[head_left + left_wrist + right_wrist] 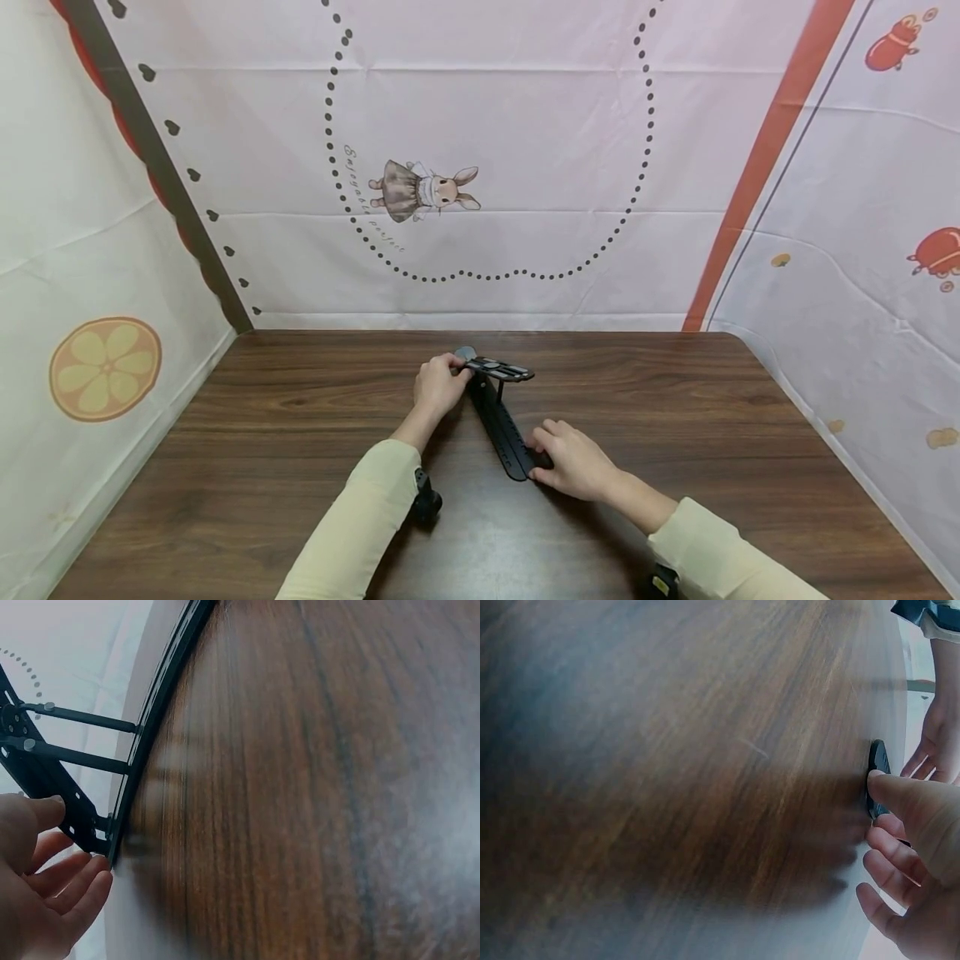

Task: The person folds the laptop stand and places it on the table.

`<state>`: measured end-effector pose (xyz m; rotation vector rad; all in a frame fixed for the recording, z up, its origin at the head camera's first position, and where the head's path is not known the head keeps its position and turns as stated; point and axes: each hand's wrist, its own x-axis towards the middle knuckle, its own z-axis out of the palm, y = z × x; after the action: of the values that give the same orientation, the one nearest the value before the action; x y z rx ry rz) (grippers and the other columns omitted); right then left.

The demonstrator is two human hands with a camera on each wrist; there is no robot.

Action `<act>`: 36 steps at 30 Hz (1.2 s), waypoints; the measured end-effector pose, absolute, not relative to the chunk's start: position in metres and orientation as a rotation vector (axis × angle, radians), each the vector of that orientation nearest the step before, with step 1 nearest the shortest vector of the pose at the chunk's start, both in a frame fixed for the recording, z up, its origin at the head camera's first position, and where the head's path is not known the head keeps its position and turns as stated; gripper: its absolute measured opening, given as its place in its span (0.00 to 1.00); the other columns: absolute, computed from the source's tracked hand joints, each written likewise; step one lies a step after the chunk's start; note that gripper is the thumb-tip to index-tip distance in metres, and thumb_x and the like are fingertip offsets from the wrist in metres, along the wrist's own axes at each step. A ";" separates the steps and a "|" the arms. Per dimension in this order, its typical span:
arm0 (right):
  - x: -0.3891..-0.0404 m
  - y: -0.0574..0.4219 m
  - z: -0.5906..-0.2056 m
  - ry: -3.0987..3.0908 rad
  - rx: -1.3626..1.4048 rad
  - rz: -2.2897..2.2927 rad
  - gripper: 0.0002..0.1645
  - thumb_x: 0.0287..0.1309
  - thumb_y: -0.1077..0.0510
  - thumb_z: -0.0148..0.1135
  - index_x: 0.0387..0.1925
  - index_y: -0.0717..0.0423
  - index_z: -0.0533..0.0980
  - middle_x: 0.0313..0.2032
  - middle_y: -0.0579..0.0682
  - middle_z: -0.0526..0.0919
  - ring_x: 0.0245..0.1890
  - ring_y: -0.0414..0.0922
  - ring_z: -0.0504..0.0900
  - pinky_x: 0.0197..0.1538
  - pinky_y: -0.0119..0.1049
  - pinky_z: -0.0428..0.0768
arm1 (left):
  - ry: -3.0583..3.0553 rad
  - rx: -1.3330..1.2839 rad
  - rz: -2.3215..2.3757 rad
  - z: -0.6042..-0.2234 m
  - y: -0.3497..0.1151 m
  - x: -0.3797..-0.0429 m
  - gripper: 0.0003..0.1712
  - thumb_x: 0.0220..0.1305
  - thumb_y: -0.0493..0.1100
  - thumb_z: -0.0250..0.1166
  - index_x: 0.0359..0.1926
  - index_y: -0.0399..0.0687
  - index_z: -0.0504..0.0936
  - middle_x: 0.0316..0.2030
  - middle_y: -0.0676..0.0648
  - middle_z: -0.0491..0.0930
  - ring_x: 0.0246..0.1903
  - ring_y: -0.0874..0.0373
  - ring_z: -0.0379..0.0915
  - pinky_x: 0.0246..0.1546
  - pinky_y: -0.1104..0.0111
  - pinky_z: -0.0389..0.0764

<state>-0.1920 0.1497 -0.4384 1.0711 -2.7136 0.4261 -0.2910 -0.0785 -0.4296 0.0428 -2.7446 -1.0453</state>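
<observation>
A long black folding stand (498,429) lies slantwise on the table, its base running from the far left toward the near right. Over its far half tilts a slotted upper plate (506,371), joined to the base by two thin struts (82,718). At the far hinged end, my left hand (438,385) pinches the plate, thumb on its face and fingers around the lower edge. My right hand (573,462) is at the near end and grips the base's rounded tip (877,754) between thumb and fingers. A grey round piece (466,352) shows beyond the left fingertips.
The stand rests on a dark brown wooden table (300,433). Pale printed cloth (525,167) hangs behind the table and along both sides. A small black device (427,500) is strapped at the left wrist, and another (663,582) at the right.
</observation>
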 end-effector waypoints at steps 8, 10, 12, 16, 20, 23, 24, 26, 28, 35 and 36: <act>-0.192 0.148 -0.438 -2.690 1.127 0.437 0.16 0.45 0.54 0.70 0.36 0.54 0.76 0.31 0.46 0.75 0.32 0.40 0.73 0.35 0.33 0.74 | -2.760 0.049 -1.030 -0.429 -0.075 -0.292 0.12 0.57 0.50 0.64 0.41 0.53 0.83 0.44 0.49 0.82 0.36 0.52 0.78 0.31 0.63 0.76; -0.192 0.148 -0.438 -2.678 1.147 0.439 0.16 0.45 0.55 0.70 0.36 0.54 0.76 0.32 0.46 0.75 0.32 0.39 0.73 0.37 0.33 0.74 | -2.765 0.054 -1.038 -0.429 -0.075 -0.292 0.12 0.58 0.50 0.64 0.42 0.53 0.83 0.44 0.49 0.82 0.37 0.53 0.78 0.31 0.63 0.76; -0.193 0.149 -0.438 -2.661 1.167 0.438 0.15 0.45 0.55 0.70 0.35 0.54 0.76 0.32 0.46 0.75 0.31 0.38 0.72 0.36 0.33 0.74 | -2.766 0.042 -1.047 -0.429 -0.074 -0.292 0.13 0.58 0.49 0.63 0.43 0.52 0.83 0.44 0.49 0.82 0.37 0.52 0.78 0.32 0.63 0.76; -0.196 0.150 -0.439 -2.608 1.192 0.366 0.17 0.44 0.52 0.71 0.36 0.51 0.75 0.33 0.44 0.74 0.29 0.38 0.68 0.30 0.31 0.70 | -2.760 0.008 -1.079 -0.430 -0.074 -0.293 0.13 0.59 0.49 0.62 0.44 0.51 0.82 0.44 0.48 0.82 0.38 0.52 0.78 0.33 0.62 0.76; -0.199 0.150 -0.439 -2.553 1.216 0.274 0.22 0.44 0.47 0.71 0.42 0.49 0.76 0.38 0.44 0.76 0.33 0.40 0.71 0.31 0.33 0.72 | -2.753 0.000 -1.103 -0.431 -0.074 -0.293 0.13 0.60 0.48 0.62 0.44 0.50 0.82 0.44 0.47 0.82 0.38 0.51 0.78 0.35 0.60 0.77; -0.201 0.149 -0.438 -2.556 1.250 0.255 0.26 0.45 0.47 0.70 0.47 0.49 0.77 0.45 0.45 0.78 0.41 0.43 0.74 0.36 0.39 0.75 | -2.755 0.001 -1.109 -0.431 -0.073 -0.294 0.13 0.60 0.48 0.62 0.44 0.50 0.82 0.44 0.47 0.82 0.39 0.51 0.78 0.36 0.60 0.77; -0.201 0.149 -0.437 -2.566 1.263 0.254 0.26 0.46 0.47 0.69 0.49 0.49 0.77 0.47 0.46 0.78 0.43 0.44 0.74 0.38 0.40 0.76 | -2.757 0.000 -1.111 -0.431 -0.073 -0.294 0.13 0.60 0.48 0.62 0.44 0.50 0.82 0.44 0.47 0.82 0.39 0.51 0.78 0.37 0.60 0.77; -0.201 0.148 -0.436 -2.596 1.282 0.246 0.27 0.47 0.46 0.68 0.50 0.49 0.76 0.50 0.46 0.78 0.46 0.45 0.74 0.41 0.41 0.76 | -2.762 -0.005 -1.116 -0.432 -0.073 -0.294 0.13 0.60 0.48 0.61 0.45 0.50 0.82 0.44 0.46 0.82 0.39 0.51 0.79 0.36 0.60 0.77; -0.201 0.147 -0.435 -2.619 1.291 0.240 0.26 0.49 0.46 0.67 0.51 0.48 0.76 0.52 0.46 0.77 0.48 0.45 0.73 0.42 0.41 0.75 | -2.768 -0.009 -1.116 -0.432 -0.073 -0.294 0.14 0.60 0.48 0.61 0.45 0.50 0.82 0.45 0.46 0.82 0.38 0.52 0.79 0.35 0.61 0.77; -0.201 0.144 -0.433 -2.637 1.286 0.246 0.25 0.49 0.45 0.66 0.49 0.48 0.77 0.52 0.47 0.78 0.48 0.46 0.74 0.43 0.43 0.75 | -2.768 -0.027 -1.156 -0.432 -0.073 -0.296 0.13 0.61 0.48 0.61 0.45 0.49 0.81 0.45 0.46 0.82 0.39 0.52 0.79 0.35 0.61 0.77; -0.201 0.144 -0.433 -2.636 1.285 0.244 0.25 0.50 0.45 0.66 0.49 0.49 0.77 0.51 0.47 0.78 0.48 0.46 0.74 0.44 0.43 0.75 | -2.767 -0.033 -1.161 -0.432 -0.072 -0.296 0.13 0.61 0.47 0.60 0.45 0.49 0.81 0.45 0.46 0.82 0.39 0.53 0.79 0.36 0.61 0.77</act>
<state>-0.2009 0.1440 -0.4335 1.2854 -2.6360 0.2444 -0.2962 -0.0723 -0.4323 -0.0325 -2.7667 -1.1606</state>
